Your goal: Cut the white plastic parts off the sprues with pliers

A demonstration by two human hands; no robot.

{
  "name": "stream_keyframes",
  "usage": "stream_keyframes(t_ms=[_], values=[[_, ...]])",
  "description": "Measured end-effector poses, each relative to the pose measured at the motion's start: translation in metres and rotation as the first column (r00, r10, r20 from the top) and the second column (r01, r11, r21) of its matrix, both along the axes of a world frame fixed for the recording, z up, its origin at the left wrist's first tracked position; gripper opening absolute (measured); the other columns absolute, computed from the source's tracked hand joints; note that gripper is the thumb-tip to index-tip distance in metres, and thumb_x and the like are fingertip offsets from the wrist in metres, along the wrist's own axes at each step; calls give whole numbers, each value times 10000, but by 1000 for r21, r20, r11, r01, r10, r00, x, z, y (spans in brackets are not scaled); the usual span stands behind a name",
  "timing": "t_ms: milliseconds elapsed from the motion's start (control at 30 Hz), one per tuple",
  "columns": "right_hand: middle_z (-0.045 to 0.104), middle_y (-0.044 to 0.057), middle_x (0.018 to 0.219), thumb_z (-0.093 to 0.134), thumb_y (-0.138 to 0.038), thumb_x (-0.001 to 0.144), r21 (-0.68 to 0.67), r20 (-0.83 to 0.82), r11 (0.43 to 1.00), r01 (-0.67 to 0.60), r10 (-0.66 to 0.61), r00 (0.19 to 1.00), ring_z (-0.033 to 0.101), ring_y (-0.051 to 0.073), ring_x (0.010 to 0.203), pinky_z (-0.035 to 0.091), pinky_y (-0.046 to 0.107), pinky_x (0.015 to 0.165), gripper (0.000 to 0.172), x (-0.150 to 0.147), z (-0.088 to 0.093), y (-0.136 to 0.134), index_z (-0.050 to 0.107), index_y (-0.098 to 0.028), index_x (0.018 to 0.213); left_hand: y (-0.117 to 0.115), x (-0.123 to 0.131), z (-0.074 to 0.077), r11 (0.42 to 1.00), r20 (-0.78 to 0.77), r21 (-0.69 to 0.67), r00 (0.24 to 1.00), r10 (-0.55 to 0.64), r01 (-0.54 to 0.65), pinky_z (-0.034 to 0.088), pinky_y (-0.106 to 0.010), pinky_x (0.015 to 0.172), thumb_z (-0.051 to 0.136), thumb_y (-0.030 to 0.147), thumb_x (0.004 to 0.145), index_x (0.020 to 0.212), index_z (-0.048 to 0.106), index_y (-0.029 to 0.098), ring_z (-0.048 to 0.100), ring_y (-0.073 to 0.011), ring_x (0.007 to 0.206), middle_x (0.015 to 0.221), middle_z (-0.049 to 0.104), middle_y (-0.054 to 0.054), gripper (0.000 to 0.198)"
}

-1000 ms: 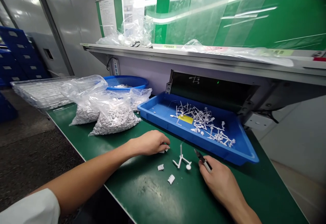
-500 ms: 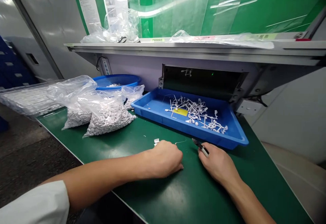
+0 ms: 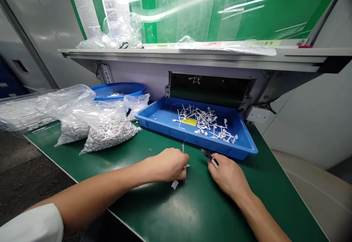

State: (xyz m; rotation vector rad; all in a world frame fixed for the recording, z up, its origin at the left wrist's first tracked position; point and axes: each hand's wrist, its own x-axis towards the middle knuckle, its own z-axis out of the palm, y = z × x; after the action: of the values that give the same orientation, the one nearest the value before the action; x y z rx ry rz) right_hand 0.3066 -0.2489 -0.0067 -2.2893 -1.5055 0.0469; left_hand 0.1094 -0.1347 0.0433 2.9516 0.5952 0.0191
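The green-matted workbench ran from the left edge to the lower right of the frame. At centre stood a blue rectangular plastic tray. Left of it lay two clear plastic bags of white parts, with a round blue mesh basket behind them. At lower centre lay a small white plastic piece.

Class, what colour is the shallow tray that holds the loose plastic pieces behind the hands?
The tray is blue; the head view shows it best.
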Motion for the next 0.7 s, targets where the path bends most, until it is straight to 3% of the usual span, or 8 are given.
stream_keyframes(t_ms=[67, 167, 267, 433, 700], values=[[602, -21, 765, 461, -297, 899, 15, 6, 1000, -6, 6, 1000, 525, 155, 666, 256, 260, 557, 157, -2, 4, -1, 534, -241, 772, 6, 2, 2, 993, 184, -115, 983, -2, 24, 401, -218, 529, 543, 180, 741, 792, 608, 178, 586, -154, 588, 672, 626, -20, 83], [621, -22, 837, 449, -289, 900, 50, -1, 997, -52, 52, 999, 558, 165, 746, 316, 259, 597, 127, -10, 8, -3, 569, -262, 864, 14, 5, 3, 955, 458, -286, 887, 59, 84, 435, -186, 618, 526, 187, 814, 896, 611, 176, 591, -109, 666, 763, 644, 6, 119], [635, 0, 941, 440, -285, 894, 96, -26, 990, -107, 110, 994, 581, 191, 860, 381, 277, 674, 177, -20, 8, -2, 590, -270, 988, 18, 6, -4, 923, 601, -364, 789, 130, 125, 461, -186, 699, 542, 210, 843, 944, 624, 159, 601, -103, 738, 840, 657, -1, 139], [633, 25, 1045, 423, -310, 907, 121, -26, 983, -142, 146, 989, 577, 222, 969, 430, 323, 765, 239, -27, 2, -1, 574, -270, 1089, 18, 5, -17, 923, 639, -341, 764, 86, 181, 444, -173, 675, 547, 210, 862, 947, 653, 156, 584, -89, 712, 822, 657, 3, 145], [628, 19, 1082, 424, -314, 902, 116, -27, 983, -140, 144, 989, 567, 229, 1013, 441, 367, 832, 255, -26, 0, 0, 556, -280, 1117, 19, 4, -18, 938, 632, -296, 773, 52, 179, 433, -162, 677, 538, 213, 886, 984, 660, 162, 578, -81, 706, 828, 666, 9, 165]])
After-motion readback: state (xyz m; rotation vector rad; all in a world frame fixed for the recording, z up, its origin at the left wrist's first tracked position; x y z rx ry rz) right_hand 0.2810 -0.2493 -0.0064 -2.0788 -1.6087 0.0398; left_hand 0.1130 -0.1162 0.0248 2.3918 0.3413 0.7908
